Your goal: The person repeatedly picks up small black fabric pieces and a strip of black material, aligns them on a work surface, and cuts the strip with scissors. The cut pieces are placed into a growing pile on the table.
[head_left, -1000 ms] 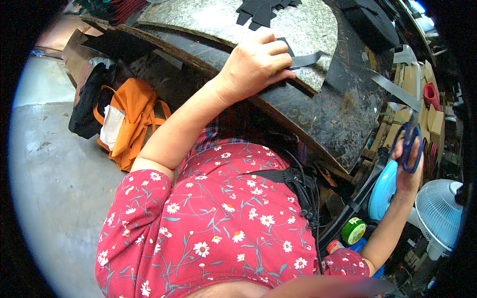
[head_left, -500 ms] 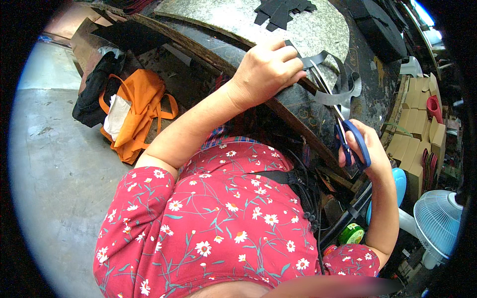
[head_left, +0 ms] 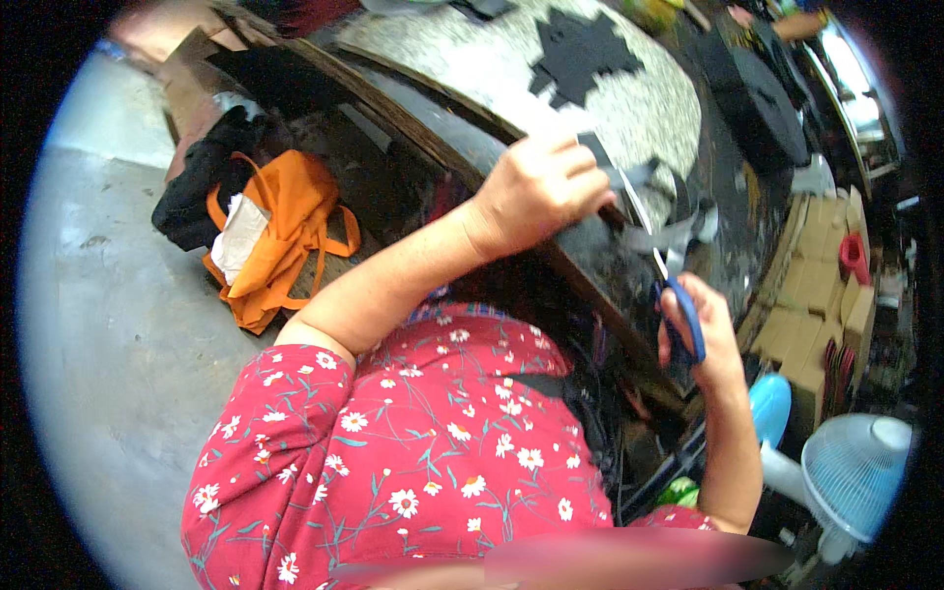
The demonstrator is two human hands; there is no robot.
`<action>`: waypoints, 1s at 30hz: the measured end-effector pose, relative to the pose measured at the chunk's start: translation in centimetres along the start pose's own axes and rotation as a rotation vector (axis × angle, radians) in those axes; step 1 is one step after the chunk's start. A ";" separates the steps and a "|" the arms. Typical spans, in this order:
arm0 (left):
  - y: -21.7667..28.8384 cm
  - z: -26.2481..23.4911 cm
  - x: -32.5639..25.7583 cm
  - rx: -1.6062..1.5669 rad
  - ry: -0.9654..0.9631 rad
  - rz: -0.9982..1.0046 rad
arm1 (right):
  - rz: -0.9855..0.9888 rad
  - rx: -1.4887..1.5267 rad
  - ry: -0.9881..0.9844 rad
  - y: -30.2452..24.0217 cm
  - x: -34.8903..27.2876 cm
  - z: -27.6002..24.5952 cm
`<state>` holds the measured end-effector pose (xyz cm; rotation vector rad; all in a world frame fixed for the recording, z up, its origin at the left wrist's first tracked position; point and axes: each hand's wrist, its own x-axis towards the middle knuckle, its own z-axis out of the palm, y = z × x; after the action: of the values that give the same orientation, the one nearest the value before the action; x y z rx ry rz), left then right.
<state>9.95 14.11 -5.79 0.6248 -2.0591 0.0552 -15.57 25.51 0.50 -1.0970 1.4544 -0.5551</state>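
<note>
My left hand (head_left: pixel 546 192) is closed with a dark strip (head_left: pixel 639 175) in its fingers, above the near edge of the worktable. The strip curls over to the right, and a loop of it crosses the scissor blades. My right hand (head_left: pixel 718 334) grips scissors (head_left: pixel 691 320) with blue handles, fingers through the loops. Their long silver blades point up and left toward my left hand, close to the strip. Motion blur hides whether the blades touch it. Beyond my hands, a pile of flat black cut pieces (head_left: pixel 582 57) lies on a speckled pale board (head_left: pixel 678 113).
A thick black roll (head_left: pixel 752 103) stands at the far right of the table. Cardboard boxes (head_left: pixel 801 265) and a blue-white fan (head_left: pixel 854 467) are on the right. An orange bag (head_left: pixel 285 211) and dark cloth (head_left: pixel 197 182) sit at the left, below the wooden table edge (head_left: pixel 423 133).
The whole view has shifted, and the table and pile now appear lower. My right hand has come slightly closer to my body, and the scissor handles look nearer together. The left hand keeps its hold.
</note>
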 end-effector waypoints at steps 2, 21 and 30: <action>-0.6 -1.0 0.6 0.054 0.071 0.038 | -0.020 0.006 0.018 0.3 0.1 0.0; -9.7 -1.8 3.7 0.361 0.091 -0.103 | -0.042 0.094 0.048 1.2 -0.2 -0.6; 0.4 2.3 2.7 -0.207 -0.007 0.019 | -0.088 0.071 0.087 1.2 -0.8 -0.8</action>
<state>6.82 12.69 -4.81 0.4781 -2.0452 -0.1483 -16.79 26.51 0.08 -1.0956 1.4552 -0.7191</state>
